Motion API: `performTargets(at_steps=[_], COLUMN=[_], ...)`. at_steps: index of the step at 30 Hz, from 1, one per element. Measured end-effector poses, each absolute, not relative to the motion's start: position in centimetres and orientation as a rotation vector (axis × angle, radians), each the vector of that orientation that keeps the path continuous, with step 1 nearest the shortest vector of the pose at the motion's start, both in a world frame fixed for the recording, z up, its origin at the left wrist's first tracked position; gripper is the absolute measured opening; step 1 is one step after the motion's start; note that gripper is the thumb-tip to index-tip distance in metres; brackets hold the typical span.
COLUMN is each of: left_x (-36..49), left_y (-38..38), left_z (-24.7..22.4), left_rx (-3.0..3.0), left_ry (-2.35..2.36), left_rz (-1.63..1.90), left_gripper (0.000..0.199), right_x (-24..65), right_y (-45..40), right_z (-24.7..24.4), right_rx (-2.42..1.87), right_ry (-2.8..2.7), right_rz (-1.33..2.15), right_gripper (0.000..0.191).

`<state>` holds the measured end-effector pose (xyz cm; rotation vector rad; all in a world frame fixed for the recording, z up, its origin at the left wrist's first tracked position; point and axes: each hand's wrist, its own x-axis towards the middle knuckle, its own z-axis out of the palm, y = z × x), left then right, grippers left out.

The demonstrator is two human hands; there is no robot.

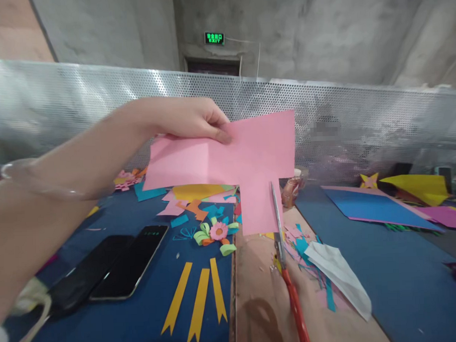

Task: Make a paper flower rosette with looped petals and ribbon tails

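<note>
My left hand [200, 119] pinches a pink sheet of paper [259, 150] along its upper edge, thumb in front. The sheet has a crease on its left part and a narrower strip hanging from its lower middle. At that strip's right side lie the blades of a pair of scissors [293, 303] with red handles. My right hand [311, 300], blurred, is around the handles; its fingers are mostly smeared. Below the sheet are a paper flower [218, 231] with green loops and three yellow strips [198, 304] with notched ends.
Two phones [130, 264] rest on the blue tabletop at left. Paper scraps [300, 246] and a crumpled white tissue [340, 274] lie right of centre. A blue sheet [379, 208] and a yellow one [419, 187] lie further right. A perforated metal panel [361, 131] stands behind.
</note>
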<state>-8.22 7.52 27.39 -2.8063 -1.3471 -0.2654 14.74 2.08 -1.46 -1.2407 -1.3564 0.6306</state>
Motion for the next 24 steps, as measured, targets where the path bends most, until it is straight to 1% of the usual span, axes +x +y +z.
performTargets(at_steps=[4,9,14,19,24], left_x=[-8.0,-7.9,-8.2,-8.4,-8.1], left_y=[7.4,7.8,7.9,8.0,7.6], left_z=[27.5,27.7,27.6,27.5,27.6], left_rx=[-2.818,-2.814,-2.808,-2.786,-2.775], left_ry=[-1.338,-1.365,-1.359,-1.373,-1.358], left_rz=[-0.201,-0.157,-0.205,-0.307,-0.245], left_gripper=[0.05,0.054,0.053,0.048,0.054], right_x=[15.7,15.5,15.2,15.4,14.6], right_y=[2.3,-1.5,-3.9,-4.4,-3.4], right_z=[-1.4,-1.4,-0.5,0.2,-0.6], right_rx=[-1.275,-1.271,-1.245,-1.229,-1.222], right_ry=[-1.371,-1.424,-1.477,-1.499,-1.493], right_rz=[0.636,0.645,0.639,0.609,0.579], right_gripper=[0.02,0.023,0.025,0.027,0.027])
